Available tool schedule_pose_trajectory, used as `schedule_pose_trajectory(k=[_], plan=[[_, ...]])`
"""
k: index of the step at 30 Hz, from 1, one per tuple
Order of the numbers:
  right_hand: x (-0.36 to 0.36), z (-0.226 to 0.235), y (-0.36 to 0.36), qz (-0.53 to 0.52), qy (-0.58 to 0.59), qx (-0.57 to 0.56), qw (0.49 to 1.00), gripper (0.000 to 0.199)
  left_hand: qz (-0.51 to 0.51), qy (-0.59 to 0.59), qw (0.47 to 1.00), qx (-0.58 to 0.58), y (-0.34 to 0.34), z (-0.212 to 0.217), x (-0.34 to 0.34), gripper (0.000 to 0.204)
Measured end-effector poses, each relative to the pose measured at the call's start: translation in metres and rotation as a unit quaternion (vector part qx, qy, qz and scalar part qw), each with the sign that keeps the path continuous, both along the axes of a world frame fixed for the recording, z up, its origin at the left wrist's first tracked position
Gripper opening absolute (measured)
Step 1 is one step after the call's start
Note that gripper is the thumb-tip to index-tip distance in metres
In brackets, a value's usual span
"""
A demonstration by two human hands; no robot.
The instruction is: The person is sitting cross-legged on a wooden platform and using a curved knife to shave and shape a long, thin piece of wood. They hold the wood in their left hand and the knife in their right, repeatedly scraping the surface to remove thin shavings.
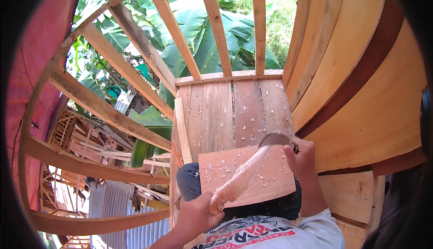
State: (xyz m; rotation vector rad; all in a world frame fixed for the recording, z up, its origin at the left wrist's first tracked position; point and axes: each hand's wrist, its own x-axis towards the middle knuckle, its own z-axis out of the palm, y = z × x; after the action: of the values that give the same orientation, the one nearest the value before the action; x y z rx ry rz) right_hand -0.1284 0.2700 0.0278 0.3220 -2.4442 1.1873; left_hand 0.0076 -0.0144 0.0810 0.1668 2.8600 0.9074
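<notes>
My left hand (pixel 195 213) grips the near end of a pale, whittled wooden stick (pixel 241 179) that lies slanted across a flat wooden board (pixel 275 179) resting on my lap. My right hand (pixel 303 156) is closed around the handle of a curved blade (pixel 274 139), whose edge meets the far tip of the stick. Pale shavings are scattered over the board.
A plank floor (pixel 225 113) strewn with shavings lies ahead, edged by a slatted wooden railing (pixel 216 23). A plank wall (pixel 361 82) stands close on the right. Left of the platform is an open drop with wooden beams (pixel 103 109), banana leaves and metal roofing below.
</notes>
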Motion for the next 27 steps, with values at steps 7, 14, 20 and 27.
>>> schedule_pose_trajectory(k=[7, 14, 20, 27], plan=[[0.018, -0.009, 0.003, 0.029, -0.062, -0.069, 0.995, 0.058, 0.041, 0.016, 0.999, 0.008, -0.001, 0.011, -0.021, 0.041], [0.007, -0.015, -0.007, 0.014, -0.037, -0.032, 0.999, 0.056, -0.014, 0.009, 0.999, 0.028, 0.0, -0.008, -0.026, 0.043], [0.0, -0.013, -0.003, -0.04, -0.051, -0.002, 0.998, 0.061, 0.002, -0.015, 0.997, 0.074, 0.004, -0.023, -0.02, 0.043], [-0.027, -0.017, 0.018, -0.156, -0.065, -0.088, 0.982, 0.059, -0.022, -0.063, 0.994, 0.091, 0.002, -0.015, -0.017, 0.043]])
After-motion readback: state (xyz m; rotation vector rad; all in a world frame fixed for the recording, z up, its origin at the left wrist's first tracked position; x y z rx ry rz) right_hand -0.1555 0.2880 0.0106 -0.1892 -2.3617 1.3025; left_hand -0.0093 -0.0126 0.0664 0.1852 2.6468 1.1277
